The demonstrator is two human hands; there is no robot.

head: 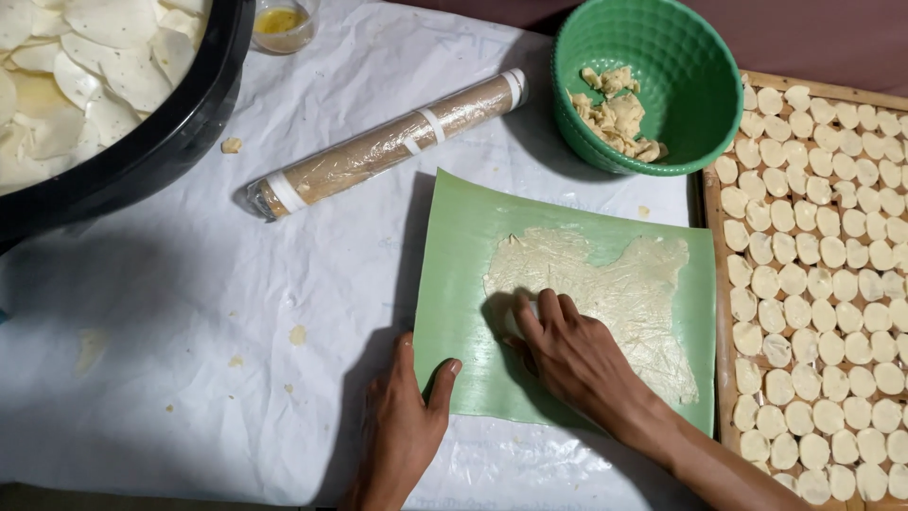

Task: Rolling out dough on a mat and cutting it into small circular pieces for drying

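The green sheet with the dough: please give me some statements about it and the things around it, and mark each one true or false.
1. The right hand presses on the thin dough on the green sheet. True.
2. The left hand holds the rolling pin. False: it holds the sheet's lower edge; the pin lies apart, wrapped in clear film.
3. The green bowl is empty. False: dough lumps lie in it.
4. The wooden tray on the right carries rows of small pale discs. True.
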